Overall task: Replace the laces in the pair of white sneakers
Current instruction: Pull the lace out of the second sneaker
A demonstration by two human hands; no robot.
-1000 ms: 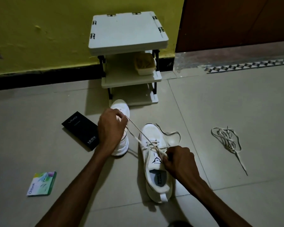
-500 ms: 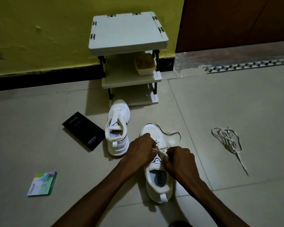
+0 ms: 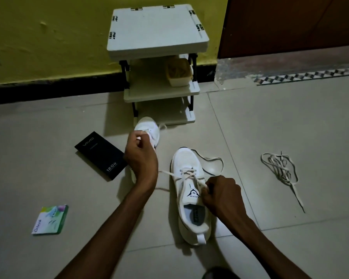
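Note:
A white sneaker (image 3: 187, 158) lies on the floor in front of me, toe away, with a pale lace (image 3: 186, 173) crossed through its lower eyelets. My right hand (image 3: 222, 195) pinches the lace at the right side of the tongue. My left hand (image 3: 140, 156) is raised to the left, fingers curled round the lace's other end, which runs taut back to the shoe. The second white sneaker (image 3: 149, 127) sits behind my left hand, mostly hidden. A loose bundle of laces (image 3: 280, 168) lies on the tiles to the right.
A small white three-tier rack (image 3: 157, 31) stands against the yellow wall, a tub (image 3: 178, 72) on its middle shelf. A black box (image 3: 101, 156) lies left of the shoes and a green-white packet (image 3: 50, 220) nearer me. A brown door is at the back right.
My left hand came down to the near sneaker's eyelets, then pulled away up and left, drawing the lace out taut. My right hand stayed at the tongue.

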